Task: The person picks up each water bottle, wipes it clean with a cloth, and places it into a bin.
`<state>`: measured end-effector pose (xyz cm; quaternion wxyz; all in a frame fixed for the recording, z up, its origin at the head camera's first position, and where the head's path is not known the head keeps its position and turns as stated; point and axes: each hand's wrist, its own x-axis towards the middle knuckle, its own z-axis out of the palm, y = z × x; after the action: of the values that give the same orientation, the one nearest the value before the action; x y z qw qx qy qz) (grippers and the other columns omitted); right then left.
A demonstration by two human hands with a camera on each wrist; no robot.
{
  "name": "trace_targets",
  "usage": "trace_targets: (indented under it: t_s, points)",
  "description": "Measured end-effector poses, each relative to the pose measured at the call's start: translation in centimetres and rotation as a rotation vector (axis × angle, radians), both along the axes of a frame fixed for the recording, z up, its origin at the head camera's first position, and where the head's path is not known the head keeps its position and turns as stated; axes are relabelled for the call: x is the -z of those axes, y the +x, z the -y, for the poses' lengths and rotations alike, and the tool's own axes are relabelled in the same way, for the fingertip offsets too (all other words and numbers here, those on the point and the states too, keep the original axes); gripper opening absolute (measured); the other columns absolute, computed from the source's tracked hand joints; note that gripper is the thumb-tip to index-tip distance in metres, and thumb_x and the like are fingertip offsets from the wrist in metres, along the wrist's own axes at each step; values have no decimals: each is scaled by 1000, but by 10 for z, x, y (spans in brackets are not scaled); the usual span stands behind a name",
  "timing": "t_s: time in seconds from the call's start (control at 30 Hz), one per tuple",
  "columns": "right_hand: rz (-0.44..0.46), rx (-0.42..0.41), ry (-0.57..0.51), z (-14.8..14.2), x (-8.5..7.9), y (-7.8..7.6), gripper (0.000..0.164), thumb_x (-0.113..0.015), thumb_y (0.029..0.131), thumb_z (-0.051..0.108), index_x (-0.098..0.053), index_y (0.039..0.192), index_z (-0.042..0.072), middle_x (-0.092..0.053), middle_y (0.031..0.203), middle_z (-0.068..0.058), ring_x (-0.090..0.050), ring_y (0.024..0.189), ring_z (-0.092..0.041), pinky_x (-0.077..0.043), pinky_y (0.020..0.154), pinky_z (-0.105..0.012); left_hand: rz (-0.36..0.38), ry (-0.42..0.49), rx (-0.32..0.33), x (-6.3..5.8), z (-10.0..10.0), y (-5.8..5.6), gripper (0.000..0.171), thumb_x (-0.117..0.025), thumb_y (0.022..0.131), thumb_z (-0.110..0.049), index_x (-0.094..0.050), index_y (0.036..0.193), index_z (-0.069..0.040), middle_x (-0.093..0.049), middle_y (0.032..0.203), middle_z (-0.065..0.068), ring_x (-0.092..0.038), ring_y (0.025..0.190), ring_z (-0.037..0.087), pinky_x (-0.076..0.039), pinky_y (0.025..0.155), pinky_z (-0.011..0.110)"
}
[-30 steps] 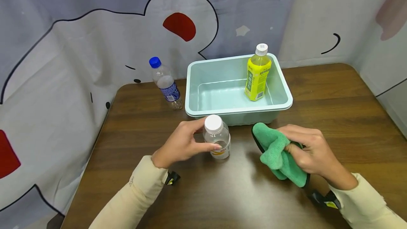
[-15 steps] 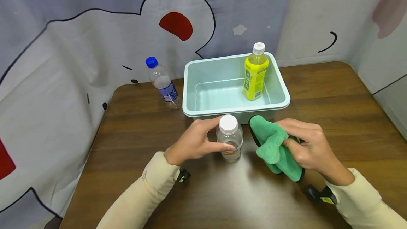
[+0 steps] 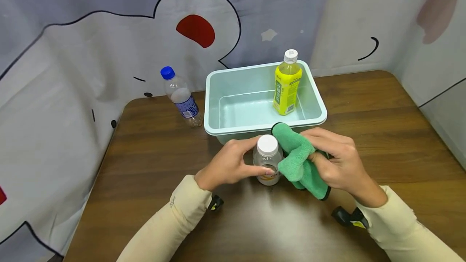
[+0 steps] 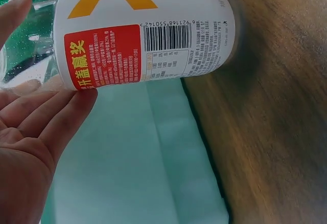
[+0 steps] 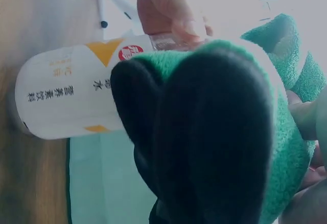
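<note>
The table (image 3: 145, 161) holds the tub (image 3: 262, 128), and the bottle (image 3: 268, 157) is upright in front of it; the left hand (image 3: 229, 163) is curled round the bottle, and the right hand (image 3: 336, 163) grips the cloth (image 3: 296, 159) close by its side. To wipe well, I think, keep the bottle still and rub softly all round; the left wrist view shows a barcode (image 4: 167, 36) that the head view does not.
</note>
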<state>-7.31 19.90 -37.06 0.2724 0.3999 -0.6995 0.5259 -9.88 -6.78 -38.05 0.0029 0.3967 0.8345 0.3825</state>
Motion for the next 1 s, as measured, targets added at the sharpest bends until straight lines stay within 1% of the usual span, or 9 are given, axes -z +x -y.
trace_targets:
  t_s: [0.07,0.2,0.3,0.4,0.47,0.53,0.7,0.77,1.0]
  points:
    - [5,20,40,3,0,1,29,-60,81,-20,-78,100,-6,-74,96,-17,-69,98,-7,-55,88,-14,3,-5,3,0,0,0,65,-91,81,-35,-65,135,-11,-77,114,0,-72,101,8,-62,90,32]
    - [20,48,98,9,-1,2,34,-64,78,-20,-79,102,-2,-74,97,-13,-68,97,-6,-54,89,-12,5,-26,4,0,-1,2,68,-90,83,-32,-62,140,-9,-76,122,4,-73,107,13,-60,95,30]
    - [9,82,137,13,-2,3,36,-64,77,-20,-79,104,-1,-75,99,-11,-68,94,-9,-53,89,-11,7,-39,-6,0,0,4,71,-89,84,-29,-60,143,-6,-74,127,7,-73,111,16,-60,97,32]
    - [-21,134,181,17,-1,5,37,-61,77,-19,-78,105,-2,-75,99,-10,-68,91,-13,-53,88,-11,5,-48,-5,0,0,6,70,-88,85,-29,-59,144,-5,-74,129,8,-73,112,17,-60,98,33]
    - [-43,182,223,18,0,7,39,-57,77,-19,-78,105,-2,-75,99,-9,-68,89,-16,-54,85,-14,-2,-49,-3,0,0,7,70,-88,85,-30,-59,144,-6,-73,129,8,-73,112,17,-60,97,32]
    - [-58,233,278,18,0,10,42,-53,77,-18,-79,106,-1,-74,98,-8,-68,88,-18,-55,82,-19,-9,-48,0,1,-1,7,68,-87,86,-30,-59,143,-7,-73,128,7,-73,111,17,-60,97,31]
    - [-112,323,382,22,-2,16,48,-50,70,-19,-78,104,-2,-73,95,-8,-66,83,-21,-58,71,-34,-18,-36,-7,1,-3,7,67,-88,85,-31,-59,142,-8,-74,125,6,-73,110,16,-61,95,30]
    - [-129,339,398,23,-3,18,48,-50,67,-20,-78,102,-3,-72,93,-9,-65,80,-21,-58,68,-36,-19,-31,-8,1,-3,8,67,-88,85,-31,-60,141,-8,-74,125,6,-73,110,16,-61,95,30]
    - [-126,377,464,25,-6,22,45,-48,66,-19,-77,98,-4,-72,90,-9,-64,78,-22,-58,66,-36,-33,-15,-4,4,-4,8,65,-88,85,-30,-60,139,-6,-75,122,7,-74,107,15,-61,93,28]
